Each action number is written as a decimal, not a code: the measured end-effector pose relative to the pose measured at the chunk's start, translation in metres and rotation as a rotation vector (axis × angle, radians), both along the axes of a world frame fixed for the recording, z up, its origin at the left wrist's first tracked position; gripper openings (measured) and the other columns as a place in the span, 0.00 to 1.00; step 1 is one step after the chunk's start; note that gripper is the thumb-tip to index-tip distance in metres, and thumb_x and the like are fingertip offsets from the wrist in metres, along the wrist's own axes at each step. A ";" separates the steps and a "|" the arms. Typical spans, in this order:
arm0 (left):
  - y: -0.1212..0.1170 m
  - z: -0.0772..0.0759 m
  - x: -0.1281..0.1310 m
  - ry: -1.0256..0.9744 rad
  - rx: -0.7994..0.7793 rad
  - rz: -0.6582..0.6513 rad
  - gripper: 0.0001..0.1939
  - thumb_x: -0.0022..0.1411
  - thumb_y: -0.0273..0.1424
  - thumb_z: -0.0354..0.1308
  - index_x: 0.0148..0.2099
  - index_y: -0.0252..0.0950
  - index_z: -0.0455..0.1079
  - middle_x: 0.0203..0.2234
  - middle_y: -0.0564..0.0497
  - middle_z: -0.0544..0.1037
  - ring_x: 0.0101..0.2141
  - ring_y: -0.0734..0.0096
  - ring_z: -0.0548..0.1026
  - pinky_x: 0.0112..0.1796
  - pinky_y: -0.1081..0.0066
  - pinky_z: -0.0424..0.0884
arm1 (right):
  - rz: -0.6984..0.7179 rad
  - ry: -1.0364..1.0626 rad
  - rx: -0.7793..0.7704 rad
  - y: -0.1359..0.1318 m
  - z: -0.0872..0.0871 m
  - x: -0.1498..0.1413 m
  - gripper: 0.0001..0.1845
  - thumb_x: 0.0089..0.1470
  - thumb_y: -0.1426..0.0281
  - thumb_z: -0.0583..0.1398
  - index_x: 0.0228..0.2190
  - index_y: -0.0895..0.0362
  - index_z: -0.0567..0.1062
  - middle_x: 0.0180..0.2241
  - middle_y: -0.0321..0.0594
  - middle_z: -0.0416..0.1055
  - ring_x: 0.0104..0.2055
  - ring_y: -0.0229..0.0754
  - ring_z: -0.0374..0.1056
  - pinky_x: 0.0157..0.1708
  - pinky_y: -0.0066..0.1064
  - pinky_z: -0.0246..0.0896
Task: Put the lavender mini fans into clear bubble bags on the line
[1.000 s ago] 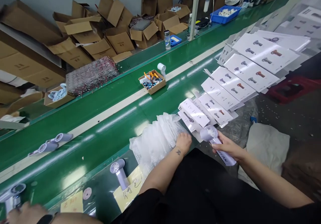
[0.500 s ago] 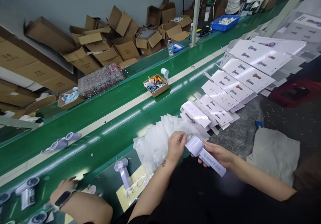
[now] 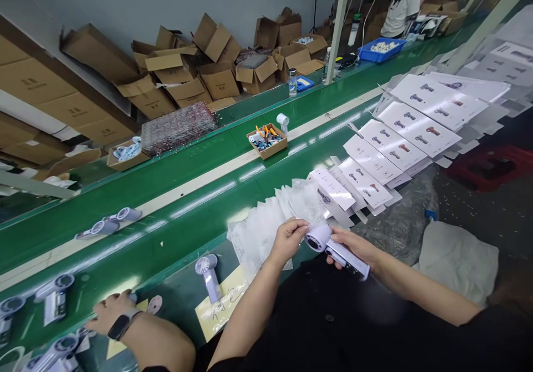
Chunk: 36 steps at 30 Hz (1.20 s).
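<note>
My right hand [image 3: 353, 244] is wrapped round the handle of a lilac handheld fan [image 3: 318, 237], whose round head points left and whose handle slants down to the right. Close to the fan head, my left hand [image 3: 290, 240] has thumb and fingertips pinched together; what is between them, if anything, I cannot make out. Just beyond that hand a fanned stack of translucent plastic bags [image 3: 260, 236] lies at the belt's edge. Another lilac fan [image 3: 209, 277] rests to the left, beside a yellow paper with handwriting [image 3: 222, 303].
White printed boxes [image 3: 366, 180] stand in overlapping rows at right. A small carton of tools [image 3: 272, 149] sits on the green conveyor [image 3: 200, 205]. At lower left, a co-worker's hand with a watch [image 3: 114, 313] is near several fans [image 3: 56, 294]. Open cartons [image 3: 220, 80] line the far side.
The fan in my right hand has been turned over, so its lettered side no longer faces me. The co-worker's hand has shifted slightly. The whole view has moved a little.
</note>
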State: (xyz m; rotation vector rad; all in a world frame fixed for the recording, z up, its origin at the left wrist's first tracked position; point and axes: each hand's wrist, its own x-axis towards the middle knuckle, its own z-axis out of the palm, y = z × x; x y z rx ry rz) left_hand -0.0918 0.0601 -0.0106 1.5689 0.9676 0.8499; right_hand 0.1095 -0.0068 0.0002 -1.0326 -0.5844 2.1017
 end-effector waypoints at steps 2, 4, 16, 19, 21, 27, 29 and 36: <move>-0.007 -0.003 -0.005 0.104 0.194 0.034 0.09 0.61 0.32 0.52 0.34 0.37 0.72 0.25 0.51 0.72 0.30 0.71 0.69 0.37 0.69 0.66 | -0.069 -0.028 -0.002 0.000 -0.002 -0.003 0.19 0.54 0.66 0.56 0.47 0.56 0.60 0.31 0.42 0.72 0.26 0.44 0.73 0.17 0.28 0.67; -0.019 -0.005 -0.008 0.207 0.412 0.059 0.08 0.62 0.29 0.49 0.36 0.37 0.71 0.26 0.49 0.72 0.30 0.70 0.68 0.35 0.68 0.65 | -0.126 -0.038 -0.012 -0.001 -0.002 -0.007 0.17 0.54 0.67 0.57 0.45 0.57 0.61 0.32 0.42 0.72 0.27 0.45 0.73 0.17 0.29 0.68; -0.035 0.026 0.019 0.299 0.982 -0.082 0.08 0.57 0.22 0.48 0.35 0.35 0.67 0.22 0.50 0.66 0.26 0.68 0.63 0.28 0.67 0.61 | -0.313 -0.026 0.012 -0.010 0.041 -0.018 0.19 0.52 0.69 0.60 0.45 0.54 0.62 0.28 0.36 0.72 0.23 0.40 0.71 0.18 0.30 0.69; -0.040 0.018 0.023 0.262 0.745 -0.096 0.08 0.60 0.24 0.47 0.36 0.35 0.67 0.24 0.49 0.69 0.28 0.70 0.67 0.30 0.69 0.65 | -0.411 -0.023 -0.130 -0.009 0.037 -0.017 0.15 0.53 0.72 0.59 0.43 0.56 0.64 0.27 0.37 0.72 0.22 0.39 0.70 0.20 0.30 0.70; -0.041 0.018 0.028 0.233 0.503 -0.012 0.09 0.63 0.26 0.46 0.36 0.35 0.67 0.27 0.49 0.71 0.31 0.70 0.69 0.33 0.69 0.67 | -0.466 -0.009 -0.278 -0.010 0.031 -0.018 0.08 0.55 0.72 0.58 0.38 0.58 0.65 0.26 0.39 0.73 0.23 0.40 0.71 0.22 0.30 0.71; -0.031 0.030 0.045 0.154 0.263 -0.039 0.08 0.62 0.27 0.49 0.34 0.36 0.68 0.29 0.50 0.72 0.33 0.71 0.71 0.36 0.70 0.67 | -0.417 0.146 -0.478 -0.010 0.020 -0.001 0.08 0.57 0.72 0.56 0.39 0.62 0.67 0.29 0.43 0.74 0.28 0.40 0.73 0.30 0.31 0.73; -0.028 0.028 0.047 0.146 0.204 -0.033 0.08 0.61 0.27 0.49 0.34 0.37 0.68 0.29 0.51 0.73 0.33 0.72 0.71 0.37 0.71 0.67 | -0.346 0.240 -0.474 -0.011 0.018 0.006 0.09 0.55 0.76 0.56 0.41 0.62 0.66 0.32 0.44 0.74 0.31 0.41 0.74 0.31 0.30 0.72; -0.030 0.016 0.037 0.427 0.294 -0.232 0.15 0.61 0.30 0.50 0.51 0.37 0.65 0.42 0.46 0.74 0.43 0.64 0.71 0.44 0.64 0.67 | -0.405 0.114 -0.466 -0.018 0.000 0.001 0.12 0.50 0.77 0.61 0.38 0.58 0.66 0.27 0.35 0.72 0.29 0.39 0.72 0.37 0.38 0.70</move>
